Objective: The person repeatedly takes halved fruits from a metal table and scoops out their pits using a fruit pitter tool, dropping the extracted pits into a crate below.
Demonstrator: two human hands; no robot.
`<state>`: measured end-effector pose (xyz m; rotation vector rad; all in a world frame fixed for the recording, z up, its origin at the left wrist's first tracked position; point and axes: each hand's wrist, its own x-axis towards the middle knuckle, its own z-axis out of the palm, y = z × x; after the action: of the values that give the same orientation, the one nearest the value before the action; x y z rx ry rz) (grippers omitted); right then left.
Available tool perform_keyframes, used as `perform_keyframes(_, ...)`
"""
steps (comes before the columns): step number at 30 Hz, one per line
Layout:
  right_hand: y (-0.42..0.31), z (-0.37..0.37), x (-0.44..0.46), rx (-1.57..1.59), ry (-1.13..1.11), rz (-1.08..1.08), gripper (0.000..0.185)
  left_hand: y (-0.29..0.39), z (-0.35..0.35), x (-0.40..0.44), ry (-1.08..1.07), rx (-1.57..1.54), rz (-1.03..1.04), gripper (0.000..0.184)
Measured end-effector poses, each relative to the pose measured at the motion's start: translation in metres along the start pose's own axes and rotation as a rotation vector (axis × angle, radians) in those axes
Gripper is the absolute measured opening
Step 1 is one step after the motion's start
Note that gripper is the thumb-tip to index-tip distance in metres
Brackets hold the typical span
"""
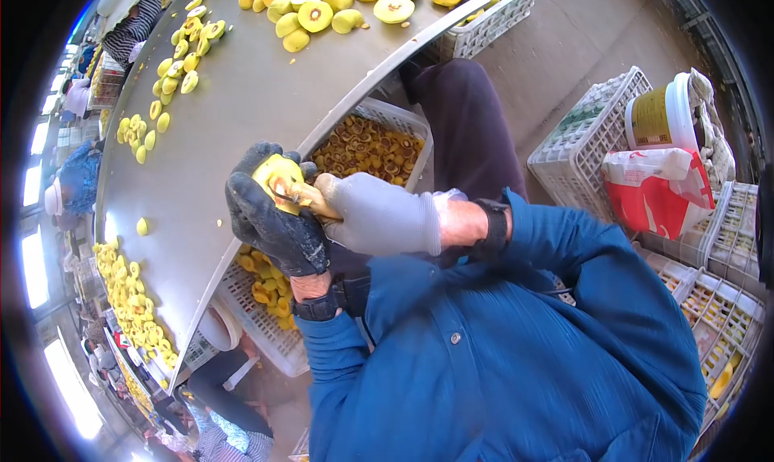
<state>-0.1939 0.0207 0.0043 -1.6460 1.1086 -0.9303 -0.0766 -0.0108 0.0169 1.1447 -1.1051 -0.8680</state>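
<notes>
My left hand [262,216], in a dark glove, cups a yellow peach half [274,180] with its cut face turned toward my right hand. My right hand [375,216], in a grey glove, is wrapped round the wooden handle of a pitting knife [324,204]. The knife's curved metal blade touches the peach's reddish centre. Both hands are over the near edge of the metal table [266,99]. Just beyond them, below the edge, a white crate holds brown peach pits [367,151].
Peach halves [314,14] lie across the table's far side, with a heap of yellow pieces [133,301] at left. Another crate of yellow pieces [270,289] stands under the edge. Crates [584,131], a white bucket [665,115] and a red-and-white bag [657,192] are at right. Other people work at left.
</notes>
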Motion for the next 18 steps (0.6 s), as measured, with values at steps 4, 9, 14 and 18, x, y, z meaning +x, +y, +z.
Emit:
perform_keyframes(4, 0.02, 0.005, 0.001, 0.175, -0.056, -0.096, 0.022, 0.001, -0.005, 0.004, -0.112, -0.061, 0.052, 0.053)
perform_keyframes(9, -0.001, -0.023, -0.002, 0.462, -0.409, 0.264, 0.018, -0.006, -0.022, 0.011, -0.302, -0.31, -0.057, 0.058)
perform_keyframes(14, -0.003, -0.009, 0.001, -0.199, -0.102, 0.07, 0.02, -0.023, -0.012, 0.009, -0.273, -0.455, -0.104, 0.054)
perform_keyframes(18, 0.004, -0.01, 0.0, 0.148, -0.269, 0.189, 0.023, -0.024, -0.015, -0.002, -0.26, -0.47, -0.085, 0.049)
